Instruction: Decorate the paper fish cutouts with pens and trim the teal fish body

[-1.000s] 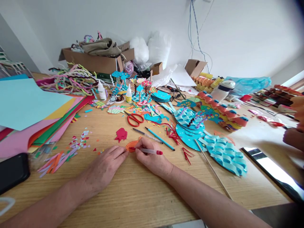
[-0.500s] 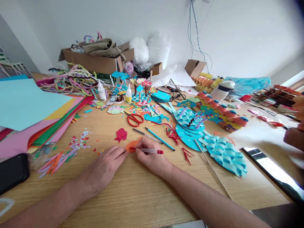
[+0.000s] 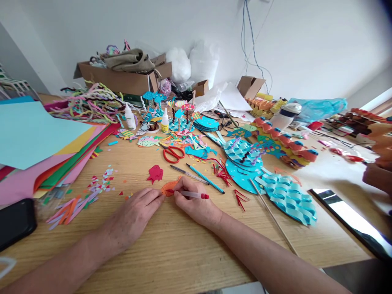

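Right hand (image 3: 197,207) clamped on translucent, red-ended plastic pen (image 3: 192,194); left hand (image 3: 138,210) touching orange paper cutout (image 3: 169,187) (whether gripping, cannot tell)

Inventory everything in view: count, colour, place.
Curved paper cutout: one, orange, centre
Slim plastic pen: one, translucent and red, centre
Notched paper cutout: one or more, red, beyond centre
Scissors: one, red looped handles, beyond centre
Loose slim pens: two, blue and grey, centre right
Nozzled plastic bottles: two, white, back
Flat paper sheets: many, mixed, left
Rectangular phone: one, black, left edge
Fuzzy craft stems: many, mixed, back left
Cardboard boxes: at least three, brown, back
Looped paper pieces: at least two, light blue, right
Another person's hand: one, right edge
Background clutter: too mixed to count
Left hand: one, bare, on cutout
Right hand: one, bare, holding pen
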The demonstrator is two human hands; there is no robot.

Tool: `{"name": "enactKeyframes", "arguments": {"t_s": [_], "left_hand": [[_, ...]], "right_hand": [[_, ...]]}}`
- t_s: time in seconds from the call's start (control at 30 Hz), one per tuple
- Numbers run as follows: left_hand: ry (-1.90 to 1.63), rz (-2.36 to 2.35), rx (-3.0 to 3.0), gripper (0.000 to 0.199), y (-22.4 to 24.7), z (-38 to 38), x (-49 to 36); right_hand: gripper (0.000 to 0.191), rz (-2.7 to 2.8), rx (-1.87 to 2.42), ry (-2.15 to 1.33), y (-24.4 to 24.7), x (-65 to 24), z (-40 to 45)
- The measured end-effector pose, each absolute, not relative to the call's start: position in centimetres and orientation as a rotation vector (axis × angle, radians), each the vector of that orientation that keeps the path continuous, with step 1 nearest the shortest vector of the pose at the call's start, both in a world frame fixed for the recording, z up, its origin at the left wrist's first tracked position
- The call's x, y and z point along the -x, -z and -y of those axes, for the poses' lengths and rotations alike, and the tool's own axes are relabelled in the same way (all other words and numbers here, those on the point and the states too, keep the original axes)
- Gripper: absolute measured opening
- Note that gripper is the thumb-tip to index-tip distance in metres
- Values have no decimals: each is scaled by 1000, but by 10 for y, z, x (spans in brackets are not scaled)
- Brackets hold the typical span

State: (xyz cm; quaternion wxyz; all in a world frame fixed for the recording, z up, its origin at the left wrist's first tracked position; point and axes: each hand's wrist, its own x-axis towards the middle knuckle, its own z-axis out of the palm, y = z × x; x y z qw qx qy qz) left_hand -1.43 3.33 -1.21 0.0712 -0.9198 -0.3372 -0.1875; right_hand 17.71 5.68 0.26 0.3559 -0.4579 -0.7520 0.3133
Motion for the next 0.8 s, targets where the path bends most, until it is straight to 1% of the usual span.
{"name": "enactKeyframes", "arguments": {"t_s": [0.27,0.6,0.8], "left_hand": [[577,1027,2772,43,11,-33,15],[605,1079,2801,46,14,-32,17],[604,1077,2814,44,12,-32,16]], "right_hand": [[10,1952,1172,-753,-3,-179,-57],[10,1961,1163,-824,-5,-179,-55],[10,1919,1174,-883,-5,-178,-56]]}}
